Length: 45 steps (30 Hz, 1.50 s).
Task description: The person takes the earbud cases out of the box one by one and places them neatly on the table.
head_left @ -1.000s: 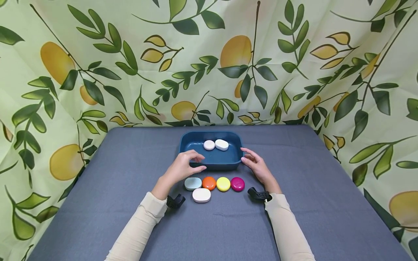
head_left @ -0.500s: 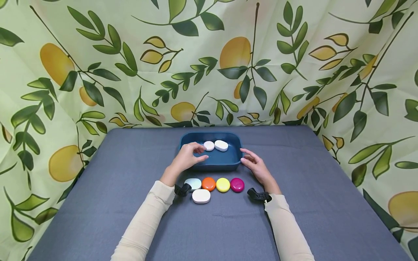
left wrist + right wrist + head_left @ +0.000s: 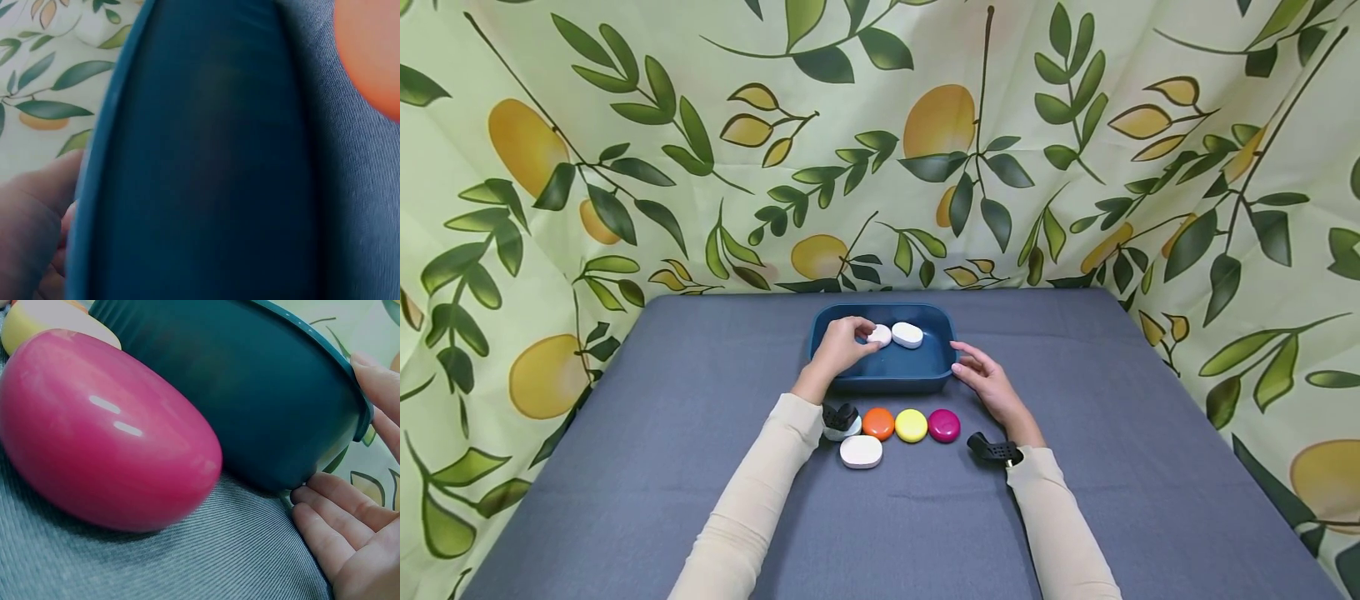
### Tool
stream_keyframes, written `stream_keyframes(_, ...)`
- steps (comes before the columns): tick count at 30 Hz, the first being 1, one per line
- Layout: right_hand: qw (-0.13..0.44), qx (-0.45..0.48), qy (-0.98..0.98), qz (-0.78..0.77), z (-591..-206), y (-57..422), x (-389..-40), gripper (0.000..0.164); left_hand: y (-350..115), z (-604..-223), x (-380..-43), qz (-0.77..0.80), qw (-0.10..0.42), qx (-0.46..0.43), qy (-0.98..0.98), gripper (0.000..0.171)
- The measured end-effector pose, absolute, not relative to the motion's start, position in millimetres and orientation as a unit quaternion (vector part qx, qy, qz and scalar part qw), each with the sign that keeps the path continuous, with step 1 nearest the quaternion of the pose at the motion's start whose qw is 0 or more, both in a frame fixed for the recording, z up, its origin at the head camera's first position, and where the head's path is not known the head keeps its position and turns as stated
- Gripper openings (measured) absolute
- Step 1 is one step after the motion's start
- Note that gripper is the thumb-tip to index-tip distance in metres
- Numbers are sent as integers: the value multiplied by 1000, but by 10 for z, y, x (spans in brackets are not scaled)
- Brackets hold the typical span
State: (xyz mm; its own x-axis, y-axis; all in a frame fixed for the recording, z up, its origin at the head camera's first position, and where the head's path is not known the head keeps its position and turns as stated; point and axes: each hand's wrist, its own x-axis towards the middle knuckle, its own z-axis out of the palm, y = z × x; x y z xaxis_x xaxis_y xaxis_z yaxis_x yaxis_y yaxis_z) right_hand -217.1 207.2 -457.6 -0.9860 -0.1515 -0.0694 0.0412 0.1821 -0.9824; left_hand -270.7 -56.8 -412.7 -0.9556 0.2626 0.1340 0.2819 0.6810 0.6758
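My left hand (image 3: 837, 348) reaches over the near-left part of a dark blue plastic tub (image 3: 895, 385). Its thumb and fingers close around a small round white soap (image 3: 882, 333) inside. Against that soap's right side lies an oval white soap (image 3: 907, 335). At the tub's right end, my right hand (image 3: 990, 385) rests with relaxed fingers. In the right wrist view, the thumb (image 3: 378, 381) is at the tub's rim and the other fingers (image 3: 340, 503) touch low on its wall. The left wrist view shows mostly tub wall (image 3: 206, 150), hiding the left hand's grip.
In front of the tub, orange (image 3: 877, 423), yellow (image 3: 911, 426) and magenta (image 3: 943, 426) round soaps stand in a row. A pale blue soap (image 3: 844, 434) is partly covered by the left wrist camera. Nearer lies a white oval soap (image 3: 861, 452). Patterned cloth (image 3: 850, 167) hangs behind the table.
My left hand has moved forward and right, from the tub's near-left rim to the round white soap, its fingers closing around it. The right hand stays in place.
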Motion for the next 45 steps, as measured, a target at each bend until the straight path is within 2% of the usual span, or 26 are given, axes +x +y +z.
stream_keyframes(6, 73, -37, 766, -638, -4575, 2076, -2170, 50, -464, -4214, -2787, -385, -8, -97, -918, 41)
stream_keyframes(15, 71, -42, 768, -635, -4584, 2082, -2173, 51, -302, -4285, -2889, -386, 14, -38, -922, 48)
stream_keyframes(24, 66, -41, 767, -637, -4820, 2151, -2318, 50, -209, -4320, -2967, -363, 1, 0, -932, 53)
stream_keyframes(33, 49, -63, 756, -649, -4829, 2155, -2296, 51, -192, -4331, -2998, -309, 9, 1, -951, 50)
stream_keyframes(45, 45, -61, 756, -650, -4830, 2151, -2294, 51, -201, -4293, -2979, -315, -19, 5, -949, 53)
